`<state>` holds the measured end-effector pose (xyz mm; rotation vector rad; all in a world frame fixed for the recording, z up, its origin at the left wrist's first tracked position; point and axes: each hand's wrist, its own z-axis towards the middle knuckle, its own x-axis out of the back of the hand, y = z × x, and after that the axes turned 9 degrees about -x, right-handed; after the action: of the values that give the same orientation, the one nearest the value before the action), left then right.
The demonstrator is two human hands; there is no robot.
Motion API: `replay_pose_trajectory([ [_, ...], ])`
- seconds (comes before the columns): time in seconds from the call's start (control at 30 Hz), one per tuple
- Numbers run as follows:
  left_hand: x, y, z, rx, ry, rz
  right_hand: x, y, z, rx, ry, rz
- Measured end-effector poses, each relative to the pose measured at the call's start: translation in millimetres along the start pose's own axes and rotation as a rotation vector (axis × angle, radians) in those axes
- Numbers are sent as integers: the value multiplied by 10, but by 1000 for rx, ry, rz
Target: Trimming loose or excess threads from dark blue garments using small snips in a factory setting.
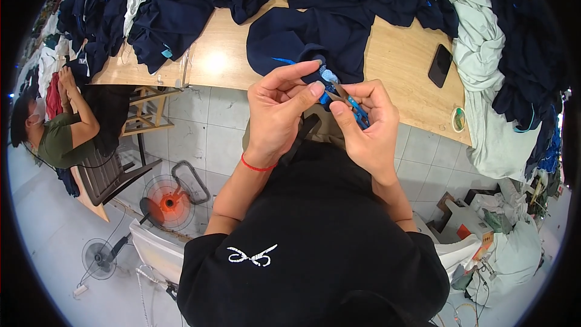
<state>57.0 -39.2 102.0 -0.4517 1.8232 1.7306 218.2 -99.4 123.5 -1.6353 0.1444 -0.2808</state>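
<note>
A navy garment (330, 33) lies over the near edge of the wooden table (221, 54), its near end lifted off in front of the person, where a light-blue patterned piece (328, 75) shows. The left hand (273, 104) pinches that end between thumb and forefinger, though the exact hold on the cloth is hard to make out. The right hand (370, 132) grips a pair of blue-handled snips (358, 112), their blades pointing up at the cloth beside the left fingertips. Farther along the table, more navy garments (172, 15) are heaped across the far side and the left. To the right a dark phone (440, 65) lies on bare wood, near a length of pale green cloth (475, 21) that hangs over the table's end. A small round container (458, 120) sits at the near right corner. On the left, a seated co-worker (69, 136) handles red cloth (52, 95); an orange-centred fan (170, 202) stands on the tiled floor.
</note>
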Motion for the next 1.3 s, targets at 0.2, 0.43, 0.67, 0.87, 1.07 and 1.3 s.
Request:
replay_pose_trajectory([
  [0.2, 13, 11, -8, -12, -39, 34, 42, -10, 6, -17, -25, 2],
  [0.43, -18, 32, -25, -2, -42, 9, 46, -28, 23, -22, -42, 34],
  [0.67, -10, 15, -30, 15, -52, 1, 64, -3, 39, -29, -60, 79],
  [0.87, -6, -8, 3, 30, 26, -32, 61, -3, 32, -126, -21, 240],
  [1.07, -14, 6, -21, 16, 7, -1, 36, 1, 27, -49, -45, 89],
  [1.3, 8, 5, -38, -4, -19, 53, 15, -21, 41, -23, -32, 28],
])
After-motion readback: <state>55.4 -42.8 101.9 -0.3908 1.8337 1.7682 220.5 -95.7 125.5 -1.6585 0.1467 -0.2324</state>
